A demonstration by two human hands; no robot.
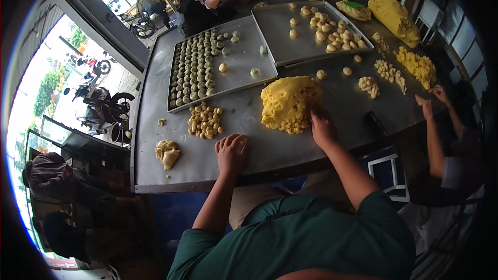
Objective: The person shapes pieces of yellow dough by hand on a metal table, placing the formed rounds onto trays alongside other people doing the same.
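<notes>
A large mound of crumbly yellow paste sits on the metal table in front of me. My right hand is at its right side, fingers curled in and gripping the edge of the paste; the fingertips are partly hidden. Near the table's front edge, my left hand is closed with curled fingers around something pale that I cannot make out. Just beyond it lies a heap of small pale dough pieces. Further left is a smooth lump of pale dough.
One tray holds rows of greenish balls, and another tray holds pale round balls. At the right are a yellow crumbly pile, dough pieces, a large yellow mass and a co-worker's hands. Other people work across the table.
</notes>
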